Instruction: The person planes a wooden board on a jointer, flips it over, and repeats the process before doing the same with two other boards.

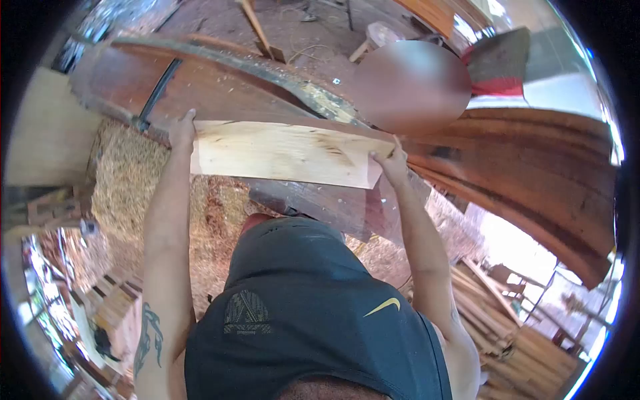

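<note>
A pale wooden board (283,152) with brown streaks along its upper edge stretches crosswise in front of me. My left hand (183,132) is closed around its left end, thumb pointing up along the edge. At the opposite end, my right hand (393,165) grips the board's corner, with the thumb on the near face. Behind the board lies a long brown worktop (220,87) with a dark bar (160,90) across its left part. The board overlaps the worktop's near edge in this view. Most of my left fingers are hidden behind the wood.
Heaps of wood shavings (127,177) cover the ground to the left and below. A large curved brown timber piece (527,177) extends at the right. Stacked planks (533,357) lie at the lower right, and wooden blocks (110,303) at the lower left. A blurred oval hides part of the background.
</note>
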The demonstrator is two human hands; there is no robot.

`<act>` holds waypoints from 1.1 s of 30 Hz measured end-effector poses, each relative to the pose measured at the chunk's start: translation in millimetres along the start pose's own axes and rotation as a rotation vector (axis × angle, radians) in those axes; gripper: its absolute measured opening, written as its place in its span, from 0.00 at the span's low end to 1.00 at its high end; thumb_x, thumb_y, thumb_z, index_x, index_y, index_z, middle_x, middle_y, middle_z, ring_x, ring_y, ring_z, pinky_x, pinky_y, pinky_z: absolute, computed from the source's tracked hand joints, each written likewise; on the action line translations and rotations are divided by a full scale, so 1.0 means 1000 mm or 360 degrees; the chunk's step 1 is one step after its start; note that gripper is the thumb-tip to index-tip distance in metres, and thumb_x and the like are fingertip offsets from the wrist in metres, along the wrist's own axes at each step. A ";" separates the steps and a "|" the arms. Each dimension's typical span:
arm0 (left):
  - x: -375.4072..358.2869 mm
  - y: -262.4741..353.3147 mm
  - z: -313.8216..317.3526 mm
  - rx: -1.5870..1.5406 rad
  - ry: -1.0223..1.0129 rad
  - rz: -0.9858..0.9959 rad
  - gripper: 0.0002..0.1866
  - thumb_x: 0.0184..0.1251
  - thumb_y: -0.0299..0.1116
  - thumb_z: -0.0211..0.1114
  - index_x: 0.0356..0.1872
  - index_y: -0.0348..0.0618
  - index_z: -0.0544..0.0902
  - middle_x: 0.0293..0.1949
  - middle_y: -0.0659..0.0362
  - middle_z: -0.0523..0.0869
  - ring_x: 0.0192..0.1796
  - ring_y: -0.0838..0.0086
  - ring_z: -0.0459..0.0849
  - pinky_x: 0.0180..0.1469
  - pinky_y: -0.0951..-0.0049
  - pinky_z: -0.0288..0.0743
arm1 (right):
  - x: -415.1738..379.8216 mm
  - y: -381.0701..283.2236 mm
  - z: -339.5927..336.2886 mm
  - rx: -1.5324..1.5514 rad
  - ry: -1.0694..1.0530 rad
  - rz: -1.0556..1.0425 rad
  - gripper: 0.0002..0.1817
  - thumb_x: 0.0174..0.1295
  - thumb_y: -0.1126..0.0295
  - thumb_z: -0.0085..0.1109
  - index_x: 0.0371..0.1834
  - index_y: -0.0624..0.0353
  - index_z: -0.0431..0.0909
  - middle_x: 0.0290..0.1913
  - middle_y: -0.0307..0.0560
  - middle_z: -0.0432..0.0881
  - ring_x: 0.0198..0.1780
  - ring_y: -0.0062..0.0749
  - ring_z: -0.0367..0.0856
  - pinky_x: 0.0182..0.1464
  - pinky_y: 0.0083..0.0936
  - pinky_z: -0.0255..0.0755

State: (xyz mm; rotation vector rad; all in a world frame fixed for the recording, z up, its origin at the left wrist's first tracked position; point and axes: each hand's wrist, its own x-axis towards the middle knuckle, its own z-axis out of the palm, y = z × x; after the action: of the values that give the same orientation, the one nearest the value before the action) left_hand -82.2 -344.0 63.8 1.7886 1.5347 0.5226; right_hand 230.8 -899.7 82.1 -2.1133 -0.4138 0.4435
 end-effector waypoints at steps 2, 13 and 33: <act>-0.003 0.005 0.005 -0.0058 0.0033 0.0008 0.37 0.67 0.58 0.72 0.63 0.33 0.86 0.64 0.38 0.87 0.68 0.46 0.84 0.71 0.53 0.74 | -0.013 -0.001 0.025 0.0179 0.0131 0.0095 0.48 0.54 0.65 0.82 0.77 0.70 0.68 0.71 0.64 0.79 0.72 0.50 0.78 0.75 0.44 0.71; 0.019 -0.001 0.027 0.0025 0.0110 -0.0052 0.34 0.65 0.55 0.72 0.54 0.28 0.89 0.59 0.36 0.90 0.65 0.46 0.86 0.69 0.55 0.74 | -0.079 -0.081 0.139 -0.1014 -0.0042 -0.0817 0.36 0.71 0.66 0.52 0.80 0.74 0.65 0.84 0.75 0.60 0.88 0.69 0.49 0.87 0.62 0.45; 0.003 -0.001 0.010 0.0041 0.0111 -0.0092 0.36 0.63 0.55 0.74 0.61 0.32 0.87 0.62 0.37 0.88 0.67 0.46 0.85 0.71 0.55 0.74 | -0.062 0.064 0.000 0.0000 0.0542 0.0399 0.29 0.69 0.60 0.63 0.69 0.64 0.80 0.64 0.53 0.86 0.63 0.44 0.84 0.60 0.37 0.77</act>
State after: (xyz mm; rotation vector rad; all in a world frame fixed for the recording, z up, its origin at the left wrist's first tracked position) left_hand -75.6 -344.0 55.6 1.7564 1.6423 0.5441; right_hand 183.7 -961.8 37.6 -2.1967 0.0477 0.2165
